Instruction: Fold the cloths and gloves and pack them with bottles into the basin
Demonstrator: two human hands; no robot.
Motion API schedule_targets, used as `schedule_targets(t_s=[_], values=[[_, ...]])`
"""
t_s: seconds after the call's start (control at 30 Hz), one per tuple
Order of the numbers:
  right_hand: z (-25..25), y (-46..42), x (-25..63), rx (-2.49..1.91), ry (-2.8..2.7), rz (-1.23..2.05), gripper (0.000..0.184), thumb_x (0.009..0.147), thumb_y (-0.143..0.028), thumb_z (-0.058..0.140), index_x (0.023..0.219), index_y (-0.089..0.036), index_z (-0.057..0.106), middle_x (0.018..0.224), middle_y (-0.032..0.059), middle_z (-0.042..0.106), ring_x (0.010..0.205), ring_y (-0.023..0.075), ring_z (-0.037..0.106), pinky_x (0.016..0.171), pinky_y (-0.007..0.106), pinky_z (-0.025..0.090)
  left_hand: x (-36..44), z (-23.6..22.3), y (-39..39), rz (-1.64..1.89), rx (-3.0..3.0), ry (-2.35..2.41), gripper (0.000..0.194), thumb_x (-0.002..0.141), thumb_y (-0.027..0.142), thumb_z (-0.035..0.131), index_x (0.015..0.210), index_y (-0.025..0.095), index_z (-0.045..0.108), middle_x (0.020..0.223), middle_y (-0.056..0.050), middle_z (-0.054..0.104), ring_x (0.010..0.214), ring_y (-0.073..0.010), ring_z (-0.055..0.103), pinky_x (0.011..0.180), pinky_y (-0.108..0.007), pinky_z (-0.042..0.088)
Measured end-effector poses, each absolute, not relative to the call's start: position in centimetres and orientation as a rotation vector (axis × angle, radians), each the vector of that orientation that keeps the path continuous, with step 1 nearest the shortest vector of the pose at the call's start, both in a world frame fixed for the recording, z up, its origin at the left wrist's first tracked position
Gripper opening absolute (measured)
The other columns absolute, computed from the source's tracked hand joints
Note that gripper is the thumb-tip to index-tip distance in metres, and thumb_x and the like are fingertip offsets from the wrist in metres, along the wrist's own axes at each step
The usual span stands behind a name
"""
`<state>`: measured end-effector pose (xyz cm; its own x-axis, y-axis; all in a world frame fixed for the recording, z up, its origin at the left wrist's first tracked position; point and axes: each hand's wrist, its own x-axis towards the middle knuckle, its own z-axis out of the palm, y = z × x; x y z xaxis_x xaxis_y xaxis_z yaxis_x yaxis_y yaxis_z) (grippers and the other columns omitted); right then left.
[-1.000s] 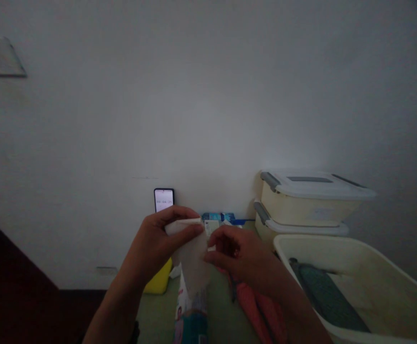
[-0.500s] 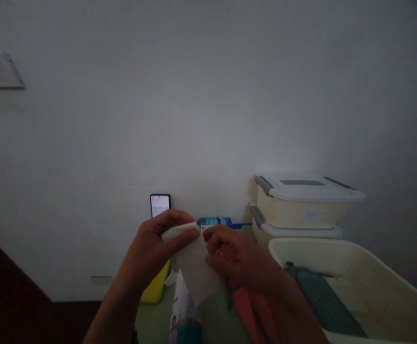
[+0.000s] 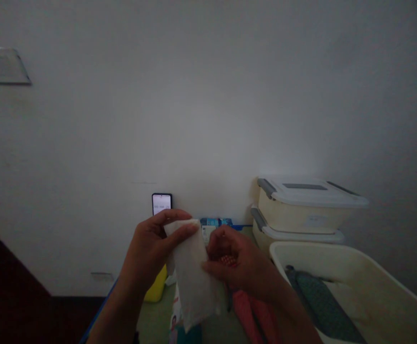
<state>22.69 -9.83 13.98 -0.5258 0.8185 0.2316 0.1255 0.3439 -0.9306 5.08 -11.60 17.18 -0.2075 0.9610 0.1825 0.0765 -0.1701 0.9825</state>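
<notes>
A white tissue point(image 3: 194, 279) hangs down in front of me, folded over at its top. My left hand point(image 3: 158, 243) pinches its upper edge between thumb and fingers. On the other side, my right hand point(image 3: 235, 258) has its fingers curled and its thumb against the tissue's right edge; the exact grip is partly hidden. Behind the tissue's lower end stands or lies a white and teal printed pack point(image 3: 185, 334), mostly covered. Beneath my right forearm is a red cloth-like item point(image 3: 255, 313), with a red checked part point(image 3: 229, 260) showing between the fingers.
A lit phone point(image 3: 161, 204) leans on the wall. Something yellow point(image 3: 156, 288) lies left on the green tabletop point(image 3: 153, 322). Blue packs point(image 3: 215, 222) sit at the back. To the right are stacked lidded boxes point(image 3: 303, 212) and a cream tub point(image 3: 359, 253) holding a green item point(image 3: 323, 306).
The tissue hangs lower and spreads out more, covering more of the printed pack. My left hand keeps its pinch; my right hand stays along the right edge. The view has shifted slightly.
</notes>
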Motion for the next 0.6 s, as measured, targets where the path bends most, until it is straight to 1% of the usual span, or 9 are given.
schedule_targets(t_s=[0.07, 0.13, 0.2, 0.27, 0.33, 0.4, 0.43, 0.5, 0.6], values=[[14.0, -9.8, 22.7, -0.810, -1.891, 1.196, 0.025, 0.076, -0.031, 0.068, 0.093, -0.019, 0.055, 0.085, 0.0000, 0.064, 0.076, 0.0122, 0.060, 0.068, 0.024, 0.047, 5.2, 17.1, -11.6, 1.460, 1.310, 1.340, 0.025, 0.059, 0.034, 0.079, 0.073, 0.017, 0.069, 0.062, 0.001, 0.067, 0.050, -0.0112, 0.056, 0.044, -0.018, 0.044], [14.1, -9.7, 22.8, -0.827, -1.947, 1.134, 0.026, 0.079, -0.033, 0.065, 0.099, -0.019, 0.058, 0.091, 0.0012, 0.065, 0.079, 0.0128, 0.059, 0.069, 0.025, 0.047, 5.5, 17.0, -11.5, 1.445, 1.363, 1.331, 0.021, 0.061, 0.033, 0.079, 0.072, 0.017, 0.070, 0.064, 0.001, 0.068, 0.053, -0.0112, 0.058, 0.047, -0.017, 0.044], [14.2, -9.6, 22.8, -0.853, -2.002, 1.069, 0.023, 0.079, -0.034, 0.065, 0.097, -0.019, 0.063, 0.087, 0.0007, 0.066, 0.075, 0.0122, 0.057, 0.066, 0.024, 0.045, 5.7, 16.8, -11.4, 1.446, 1.429, 1.313, 0.017, 0.063, 0.031, 0.078, 0.070, 0.017, 0.070, 0.065, 0.001, 0.070, 0.058, -0.0118, 0.060, 0.050, -0.017, 0.046], [14.2, -9.5, 22.8, -0.875, -2.015, 1.058, 0.019, 0.079, -0.034, 0.065, 0.086, -0.017, 0.067, 0.077, -0.0004, 0.064, 0.068, 0.0110, 0.055, 0.061, 0.023, 0.042, 5.8, 16.6, -11.4, 1.450, 1.461, 1.266, 0.017, 0.064, 0.029, 0.077, 0.074, 0.017, 0.069, 0.071, 0.000, 0.072, 0.066, -0.0133, 0.064, 0.055, -0.017, 0.048], [14.0, -9.4, 22.8, -0.890, -1.961, 1.114, 0.018, 0.079, -0.034, 0.064, 0.080, -0.016, 0.068, 0.072, -0.0003, 0.064, 0.065, 0.0110, 0.055, 0.059, 0.023, 0.042, 5.8, 16.6, -11.3, 1.433, 1.429, 1.154, 0.029, 0.064, 0.027, 0.078, 0.089, 0.019, 0.066, 0.081, -0.001, 0.074, 0.071, -0.0147, 0.066, 0.060, -0.019, 0.051], [13.9, -9.3, 22.8, -0.898, -1.865, 1.201, 0.019, 0.080, -0.034, 0.064, 0.083, -0.016, 0.069, 0.076, 0.0012, 0.067, 0.068, 0.0128, 0.059, 0.062, 0.025, 0.045, 5.5, 16.5, -11.3, 1.362, 1.372, 1.051, 0.047, 0.063, 0.024, 0.079, 0.105, 0.020, 0.058, 0.086, -0.001, 0.075, 0.071, -0.0153, 0.068, 0.061, -0.022, 0.053], [13.8, -9.2, 22.8, -0.900, -1.816, 1.242, 0.020, 0.079, -0.035, 0.064, 0.086, -0.017, 0.069, 0.079, 0.0021, 0.069, 0.070, 0.0140, 0.061, 0.064, 0.026, 0.047, 5.3, 16.5, -11.2, 1.318, 1.357, 1.029, 0.051, 0.063, 0.023, 0.079, 0.108, 0.020, 0.056, 0.087, -0.002, 0.075, 0.071, -0.0154, 0.068, 0.061, -0.022, 0.053], [13.9, -9.2, 23.0, -0.896, -1.729, 1.313, 0.022, 0.078, -0.035, 0.066, 0.090, -0.018, 0.070, 0.083, 0.0033, 0.071, 0.072, 0.0158, 0.065, 0.066, 0.028, 0.049, 4.8, 16.4, -11.0, 1.216, 1.369, 1.040, 0.046, 0.064, 0.022, 0.079, 0.104, 0.017, 0.058, 0.084, -0.004, 0.075, 0.071, -0.0158, 0.069, 0.062, -0.022, 0.054], [14.2, -9.3, 23.1, -0.889, -1.639, 1.357, 0.024, 0.075, -0.036, 0.070, 0.091, -0.019, 0.070, 0.085, 0.0033, 0.074, 0.072, 0.0160, 0.067, 0.064, 0.027, 0.051, 4.3, 16.0, -10.7, 1.072, 1.430, 1.049, 0.034, 0.066, 0.023, 0.078, 0.096, 0.014, 0.064, 0.084, -0.005, 0.075, 0.076, -0.0177, 0.069, 0.068, -0.025, 0.054]])
